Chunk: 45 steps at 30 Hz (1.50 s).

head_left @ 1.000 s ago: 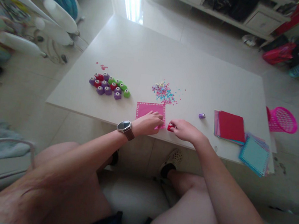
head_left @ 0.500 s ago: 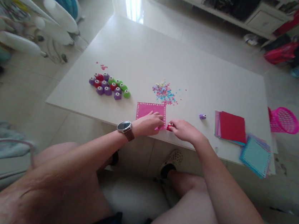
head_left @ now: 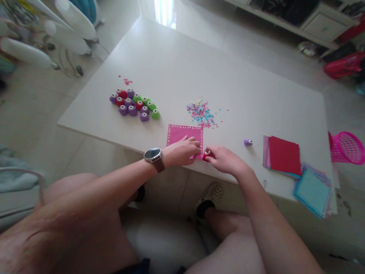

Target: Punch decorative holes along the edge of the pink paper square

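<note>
Head view, looking down past your knees to the white table [head_left: 184, 67]. Largest on it, at your right, lie the stack of red paper squares [head_left: 283, 154] and the teal sheets [head_left: 312, 191] beside it; a pink mesh basket [head_left: 348, 147] stands off the far right corner. At the left sits a cluster of small purple, red and green punches [head_left: 133, 104], well apart from your hands. Between them, near the middle, is a scatter of punched confetti [head_left: 201, 112], and a lone purple punch [head_left: 247, 142] lies to the right of it.

The pink paper square [head_left: 183, 133] lies flat at the near edge, its sides running along and across that edge, its border dotted with punched holes. Your left hand [head_left: 181, 151], a watch [head_left: 152, 154] at its wrist, rests palm down on the sheet's near right part, fingers spread only a little, pressing rather than gripping. Your right hand [head_left: 227, 160] is closed about the small red punch [head_left: 206, 155], thumb and fingertips pinched on it. The punch sits at the sheet's near right corner, just right of your left fingertips, so both hands meet there. Whether the paper edge is already inside the punch's slot cannot be told at this size.
</note>
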Motion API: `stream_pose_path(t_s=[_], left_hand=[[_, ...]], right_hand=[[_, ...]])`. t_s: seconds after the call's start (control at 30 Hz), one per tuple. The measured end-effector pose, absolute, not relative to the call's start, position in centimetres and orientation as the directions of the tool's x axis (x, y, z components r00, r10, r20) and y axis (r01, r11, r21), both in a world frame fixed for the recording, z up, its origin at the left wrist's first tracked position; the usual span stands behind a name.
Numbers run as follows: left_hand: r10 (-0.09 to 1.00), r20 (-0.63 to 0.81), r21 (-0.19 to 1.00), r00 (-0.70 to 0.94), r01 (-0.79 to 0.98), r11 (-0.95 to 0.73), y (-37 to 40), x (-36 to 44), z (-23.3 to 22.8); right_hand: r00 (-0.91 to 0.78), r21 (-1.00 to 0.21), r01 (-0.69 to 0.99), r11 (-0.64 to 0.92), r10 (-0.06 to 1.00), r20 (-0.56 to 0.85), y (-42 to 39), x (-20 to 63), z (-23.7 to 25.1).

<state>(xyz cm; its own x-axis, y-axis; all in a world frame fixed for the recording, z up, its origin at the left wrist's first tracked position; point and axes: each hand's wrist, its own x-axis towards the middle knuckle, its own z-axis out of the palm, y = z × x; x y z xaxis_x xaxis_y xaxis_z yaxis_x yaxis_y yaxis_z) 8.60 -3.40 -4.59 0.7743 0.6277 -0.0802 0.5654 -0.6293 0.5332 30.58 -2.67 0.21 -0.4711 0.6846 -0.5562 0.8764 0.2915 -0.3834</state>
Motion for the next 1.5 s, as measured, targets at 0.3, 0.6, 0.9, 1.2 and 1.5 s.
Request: stream_pose_path(t_s=[0.3,0.6,0.9,1.2,1.5], left_hand=[[0.624,-0.086,0.523,0.777,0.568,-0.635,-3.35,8.69,-4.77],[0.632,-0.092,0.494,0.770,0.586,-0.642,-3.46,8.83,-4.80],[0.640,-0.077,0.505,0.765,0.583,-0.636,-3.45,8.80,-5.00],[0.635,-0.084,0.498,0.768,0.584,-0.641,-3.44,8.74,-5.12],[0.639,-0.089,0.495,0.764,0.590,-0.638,-3.47,8.84,-5.06]], right_hand=[[-0.556,-0.429,0.825,0.366,0.657,-0.509,-2.77,31.00,-0.45],[-0.564,-0.450,0.819,0.356,0.648,-0.512,-2.95,30.89,-0.62],[-0.594,-0.516,0.790,0.330,0.618,-0.514,-2.67,30.92,-0.15],[-0.589,-0.516,0.791,0.328,0.633,-0.502,-2.80,30.75,-0.07],[-0.590,-0.459,0.802,0.383,0.628,-0.508,-2.87,31.05,-0.59]])
